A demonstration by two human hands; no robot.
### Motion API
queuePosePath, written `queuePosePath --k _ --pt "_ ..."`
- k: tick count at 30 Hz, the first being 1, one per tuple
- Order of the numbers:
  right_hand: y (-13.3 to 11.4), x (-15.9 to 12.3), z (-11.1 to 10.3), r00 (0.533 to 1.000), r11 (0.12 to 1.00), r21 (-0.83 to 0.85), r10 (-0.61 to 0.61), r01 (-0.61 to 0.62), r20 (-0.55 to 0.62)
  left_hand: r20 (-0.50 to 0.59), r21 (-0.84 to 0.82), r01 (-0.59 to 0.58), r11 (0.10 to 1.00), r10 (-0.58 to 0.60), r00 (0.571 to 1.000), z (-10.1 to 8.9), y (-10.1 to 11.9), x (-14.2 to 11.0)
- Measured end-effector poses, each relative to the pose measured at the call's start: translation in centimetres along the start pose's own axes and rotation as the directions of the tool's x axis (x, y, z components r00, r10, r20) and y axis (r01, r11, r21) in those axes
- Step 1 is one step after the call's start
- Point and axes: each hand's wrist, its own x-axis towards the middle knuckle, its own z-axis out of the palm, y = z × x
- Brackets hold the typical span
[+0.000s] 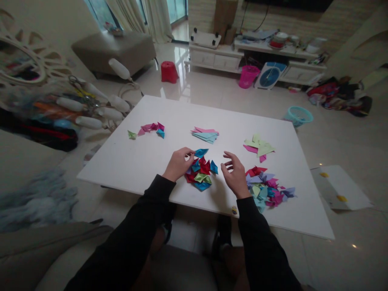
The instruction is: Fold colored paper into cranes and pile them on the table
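Between the fingertips of my left hand [181, 162], closed in a pinch, is a blue folded paper piece [201, 152]. Just below it lies a small heap of red, blue and green folded paper pieces [203, 165] on the white table. My right hand [234, 173] is held over the table to the right of that heap, fingers apart and holding nothing. Beside its wrist spreads a larger pile of folded paper pieces [273, 190] in purple, magenta, teal and red.
Farther back on the white table [169, 113] lie pink and light-blue paper strips [205, 135], green and magenta papers [259, 145], and a curved row of pink pieces [150, 127]. A teal basket [299, 116] stands off the right edge; a red stool [169, 72] is beyond.
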Motion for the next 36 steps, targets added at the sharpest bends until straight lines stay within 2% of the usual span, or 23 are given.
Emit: queuePosePath --k 5,10,13,15,17,19,28,33,36 --pt "0.3 0.1 0.6 1.0 1.0 -0.025 0.012 -0.011 0.024 0.048 0.177 0.24 0.954 -0.252 0.966 -1.0 -4.1 0.5" --pt "0.4 -0.2 0.7 0.997 0.999 -0.048 0.018 -0.014 0.077 0.129 0.361 0.35 0.864 -0.419 0.899 -1.0 -4.9 0.1" --pt "0.5 -0.4 0.7 0.994 0.998 -0.055 0.013 -0.007 0.104 0.18 0.457 0.368 0.81 -0.49 0.853 -1.0 -4.5 -0.6" --pt "0.6 -0.4 0.6 0.993 0.998 -0.062 0.008 -0.001 0.118 0.251 0.503 0.352 0.789 -0.524 0.814 -1.0 -4.4 -1.1" --pt "0.8 -0.5 0.6 0.992 0.997 -0.071 0.005 0.004 0.123 0.332 0.532 0.32 0.784 -0.54 0.773 -0.9 -4.5 -1.4" --pt "0.9 -0.4 0.6 0.992 0.997 -0.074 0.003 0.006 0.123 0.387 0.533 0.289 0.795 -0.533 0.753 -0.8 -4.7 -1.5" --pt "0.5 -0.3 0.5 0.989 0.997 -0.081 -0.002 0.015 0.149 0.44 0.467 0.23 0.854 -0.45 0.777 -0.6 -5.0 -0.9" --pt "0.5 -0.3 0.5 0.987 0.995 -0.09 -0.019 0.034 0.161 0.456 0.351 0.215 0.911 -0.367 0.811 -0.2 -5.2 -1.1" --pt "0.5 -0.3 0.6 0.987 0.995 -0.091 -0.026 0.041 0.16 0.416 0.284 0.222 0.933 -0.329 0.848 -0.3 -5.5 -1.1"
